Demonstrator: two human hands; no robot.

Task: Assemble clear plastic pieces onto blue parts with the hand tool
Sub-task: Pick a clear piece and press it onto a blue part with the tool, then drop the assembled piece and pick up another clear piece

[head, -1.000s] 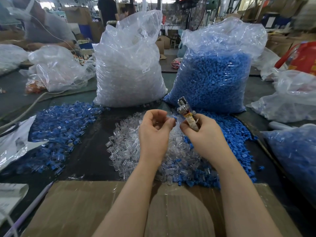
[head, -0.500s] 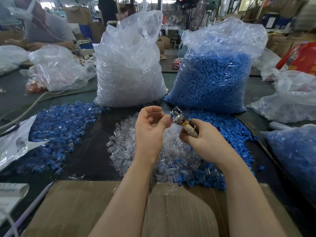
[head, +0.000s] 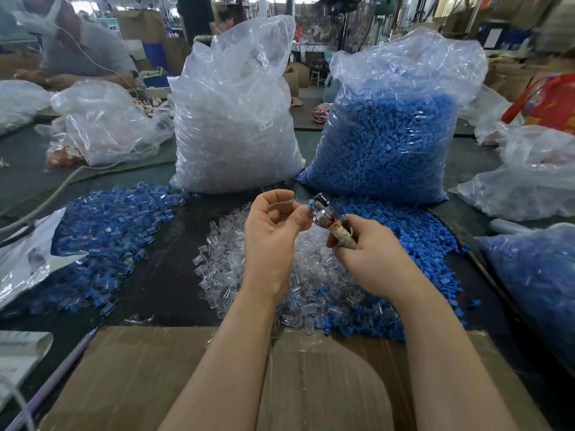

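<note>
Landmark: the clear pile [head: 273, 275] at table centre. Above its far edge, the left hand [head: 273, 231] pinches a small blue part [head: 310, 204] between thumb and forefinger, held against the metal head of the tool [head: 326, 219]. The right hand [head: 370, 253] is curled round the tool's wrapped handle. Whether a clear piece is already on the part cannot be told.

Left of the clear pile lies a heap of mixed blue-and-clear pieces [head: 105, 234], judged finished work. Right of it, loose blue parts [head: 413, 237]. Behind it, two full bags, clear [head: 233, 119] and blue [head: 395, 135]. Judgement: an early stage; most stock remains unassembled.
</note>
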